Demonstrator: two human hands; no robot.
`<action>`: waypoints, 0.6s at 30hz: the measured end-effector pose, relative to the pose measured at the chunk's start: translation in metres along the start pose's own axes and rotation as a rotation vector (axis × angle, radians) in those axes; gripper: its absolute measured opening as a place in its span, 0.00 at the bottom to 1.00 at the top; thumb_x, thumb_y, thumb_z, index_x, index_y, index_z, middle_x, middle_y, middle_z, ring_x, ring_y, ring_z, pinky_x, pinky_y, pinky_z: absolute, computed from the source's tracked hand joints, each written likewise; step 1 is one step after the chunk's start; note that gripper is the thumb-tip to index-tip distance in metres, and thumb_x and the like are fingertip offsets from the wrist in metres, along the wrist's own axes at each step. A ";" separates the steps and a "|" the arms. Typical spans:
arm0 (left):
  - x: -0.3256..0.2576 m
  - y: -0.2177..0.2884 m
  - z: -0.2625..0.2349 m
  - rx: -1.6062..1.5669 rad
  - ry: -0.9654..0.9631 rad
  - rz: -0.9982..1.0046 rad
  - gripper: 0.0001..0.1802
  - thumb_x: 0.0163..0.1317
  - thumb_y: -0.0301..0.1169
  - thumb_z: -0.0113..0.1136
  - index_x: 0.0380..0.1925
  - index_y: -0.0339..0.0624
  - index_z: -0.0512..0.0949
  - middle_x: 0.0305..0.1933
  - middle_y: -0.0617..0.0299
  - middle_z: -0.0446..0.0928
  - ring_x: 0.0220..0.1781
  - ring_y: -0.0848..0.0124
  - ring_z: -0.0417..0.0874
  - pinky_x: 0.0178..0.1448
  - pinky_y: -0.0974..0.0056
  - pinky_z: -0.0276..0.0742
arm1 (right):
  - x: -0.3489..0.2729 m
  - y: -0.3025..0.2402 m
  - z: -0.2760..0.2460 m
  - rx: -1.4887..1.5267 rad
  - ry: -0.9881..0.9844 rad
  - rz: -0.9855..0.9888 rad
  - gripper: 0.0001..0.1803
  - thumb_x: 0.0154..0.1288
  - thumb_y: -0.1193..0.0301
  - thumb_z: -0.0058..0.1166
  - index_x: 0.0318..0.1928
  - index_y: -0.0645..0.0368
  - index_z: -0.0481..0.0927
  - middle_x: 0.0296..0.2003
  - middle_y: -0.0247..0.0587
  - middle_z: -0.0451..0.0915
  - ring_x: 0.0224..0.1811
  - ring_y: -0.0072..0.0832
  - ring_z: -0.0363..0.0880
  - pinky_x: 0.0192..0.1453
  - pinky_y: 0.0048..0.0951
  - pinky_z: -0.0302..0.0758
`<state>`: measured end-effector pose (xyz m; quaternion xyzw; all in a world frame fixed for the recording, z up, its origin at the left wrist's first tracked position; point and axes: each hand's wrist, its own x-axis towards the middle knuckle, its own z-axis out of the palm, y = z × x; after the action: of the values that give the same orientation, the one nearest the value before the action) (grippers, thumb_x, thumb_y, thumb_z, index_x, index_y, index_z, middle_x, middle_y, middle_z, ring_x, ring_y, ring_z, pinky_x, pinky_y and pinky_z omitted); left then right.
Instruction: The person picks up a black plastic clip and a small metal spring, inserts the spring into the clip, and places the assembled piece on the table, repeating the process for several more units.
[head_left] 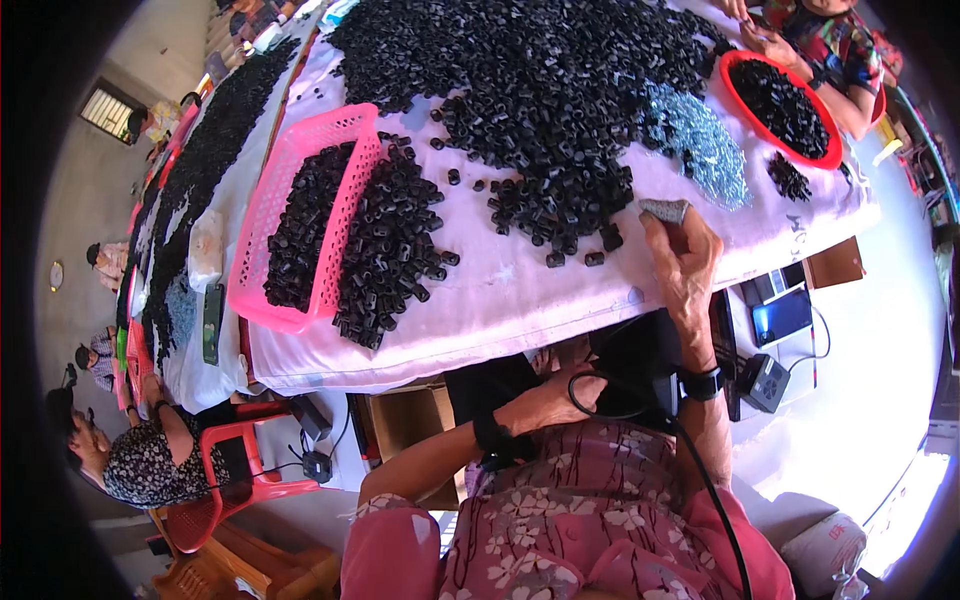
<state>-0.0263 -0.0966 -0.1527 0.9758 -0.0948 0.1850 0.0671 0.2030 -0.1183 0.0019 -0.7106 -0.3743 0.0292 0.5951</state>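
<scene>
My right hand (688,262) is over the table's near edge, thumb and fingers closed on a small grey, rough-looking piece (664,210) whose kind I cannot make out. My left hand (552,402) is low in front of my lap, below the tabletop; a black cable and shadow partly hide its fingers. Small black hollow plastic parts (560,110) lie in a big heap across the table. To the right of the heap is a pile of small clear-bluish pieces (700,145). A pink perforated basket (262,235) at the left contains black parts, with another pile (385,245) against its right side.
A red round basin (728,75) of black pieces stands at the right, beside another person's hands (765,42). A second table with black parts (200,150) runs along the left. A seated person (150,455) is on a red chair (245,470). An open cardboard box (410,430) is below the table.
</scene>
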 end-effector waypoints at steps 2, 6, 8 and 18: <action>-0.006 -0.005 0.015 -1.067 -0.118 -0.295 0.09 0.60 0.28 0.53 0.27 0.32 0.74 0.29 0.50 0.73 0.34 0.59 0.79 0.47 0.58 0.77 | -0.001 -0.012 0.003 0.061 -0.015 -0.010 0.10 0.60 0.74 0.62 0.32 0.69 0.77 0.23 0.40 0.75 0.24 0.20 0.68 0.29 0.27 0.68; 0.049 -0.023 -0.011 -0.720 -0.598 -0.397 0.09 0.60 0.29 0.53 0.24 0.36 0.71 0.26 0.57 0.69 0.29 0.65 0.74 0.42 0.60 0.75 | -0.002 -0.008 0.002 0.003 -0.033 0.043 0.09 0.61 0.73 0.60 0.36 0.68 0.80 0.26 0.43 0.78 0.25 0.23 0.73 0.32 0.29 0.72; 0.023 -0.024 -0.001 -0.856 -0.606 -0.449 0.08 0.59 0.30 0.54 0.26 0.36 0.72 0.27 0.58 0.70 0.30 0.66 0.74 0.43 0.60 0.74 | -0.002 -0.010 0.000 -0.020 -0.030 -0.027 0.09 0.61 0.73 0.59 0.37 0.67 0.81 0.27 0.44 0.79 0.26 0.24 0.74 0.32 0.29 0.72; -0.056 -0.020 0.098 -1.599 -0.719 -0.669 0.11 0.55 0.34 0.60 0.35 0.39 0.76 0.31 0.65 0.75 0.34 0.72 0.74 0.44 0.60 0.71 | -0.003 -0.008 0.002 -0.020 -0.050 -0.034 0.07 0.60 0.76 0.60 0.37 0.67 0.81 0.26 0.43 0.77 0.25 0.27 0.73 0.30 0.29 0.70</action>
<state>-0.0392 -0.0847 -0.2658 0.6152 0.0765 -0.2766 0.7343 0.1962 -0.1184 0.0071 -0.7090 -0.4013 0.0332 0.5789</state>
